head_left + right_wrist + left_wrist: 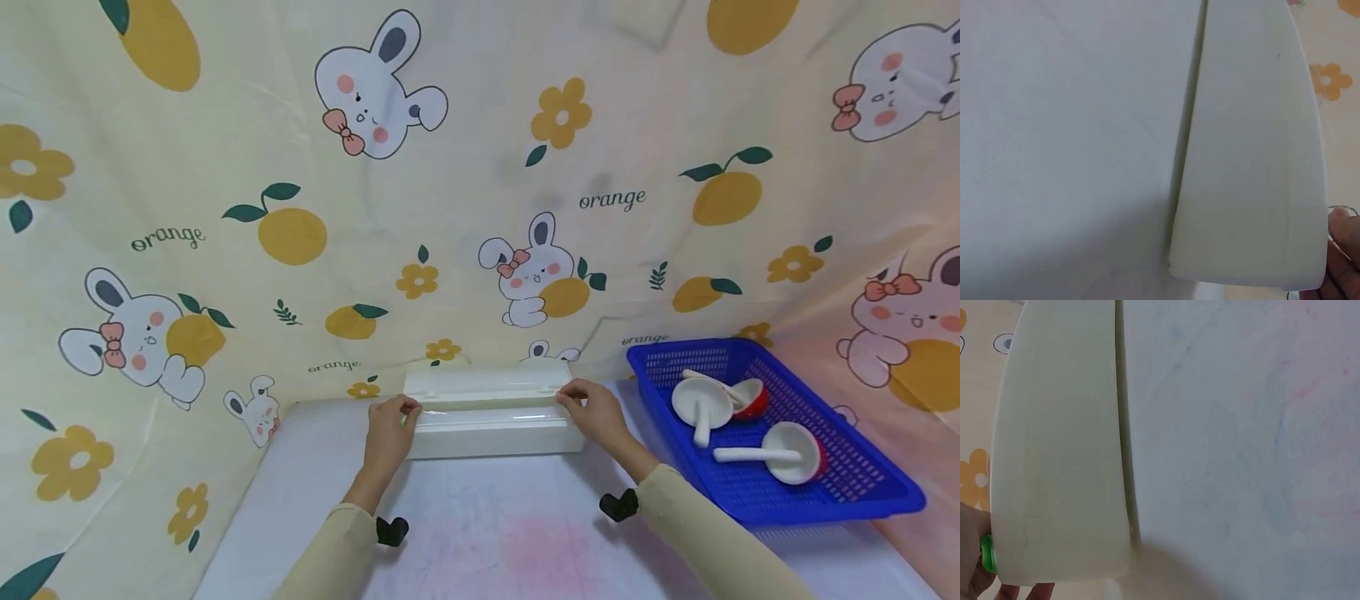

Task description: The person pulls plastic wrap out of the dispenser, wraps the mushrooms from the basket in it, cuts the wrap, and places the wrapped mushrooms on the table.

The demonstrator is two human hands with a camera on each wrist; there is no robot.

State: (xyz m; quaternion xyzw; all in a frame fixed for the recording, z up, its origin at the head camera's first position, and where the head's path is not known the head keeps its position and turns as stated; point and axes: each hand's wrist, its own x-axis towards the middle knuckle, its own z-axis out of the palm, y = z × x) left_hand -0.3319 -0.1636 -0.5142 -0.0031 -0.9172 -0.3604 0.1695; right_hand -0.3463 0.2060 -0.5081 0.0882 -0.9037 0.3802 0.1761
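A long white cling film dispenser box (495, 439) stands at the back of the table, its lid (487, 382) raised along the far side. Glossy clear cling film (491, 414) shows across its top. At the left end, my left hand (390, 433) pinches the film's edge between thumb and forefinger; a small green piece (988, 554) shows by its fingers. My right hand (600, 414) pinches at the right end in the same way. Both wrist views show mostly the box's front wall, so the fingertips are partly hidden.
To the right, a blue plastic basket (862, 492) holds several white-handled ladle-like pieces (791, 452), some with red outsides. A patterned cloth (465, 183) hangs behind the box. The white tabletop (480, 533) bears faint pink stains.
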